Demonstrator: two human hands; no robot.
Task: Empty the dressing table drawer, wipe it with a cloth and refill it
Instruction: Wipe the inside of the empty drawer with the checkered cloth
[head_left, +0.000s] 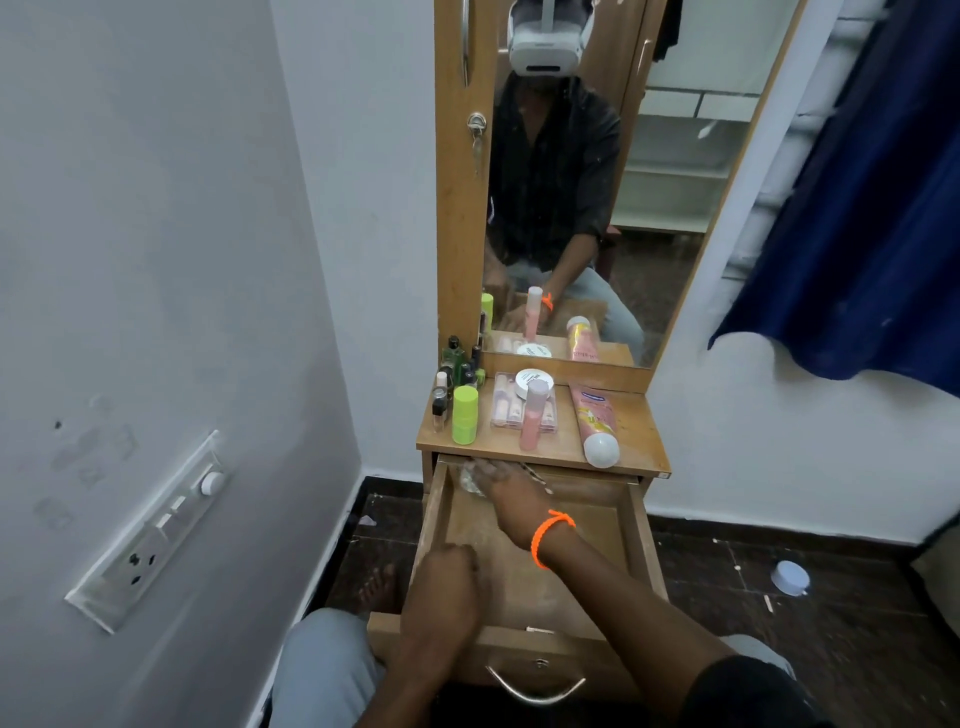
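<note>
The drawer (613, 525) of the dressing table is pulled out toward the person, and its wooden bottom looks bare and a little dusty. The right hand (506, 491), with an orange band (549, 535) on the wrist, reaches across the drawer to its far left corner, just under the edge of the table top (636, 431). The forearm goes diagonally from the near right side of the drawer to that corner, and the palm faces down. The fingers lie over a pale, crumpled thing that seems to be the cloth (470, 478); I cannot tell if they grip it or only press on it, because the picture is blurred there. The left hand (449, 577) is at the near left part of the drawer, beside its left wall, with the fingers curled into a loose fist; nothing is visible inside it. The things from the drawer stand behind it on the table top: a green bottle (465, 415) and a group of small dark bottles (457, 366) at the left, a clear box (506, 408) with a round white jar (532, 378) on it, an upright pink bottle (534, 415) in the middle, and a pink tube (595, 421) lying at the right with its white cap toward the drawer.
</note>
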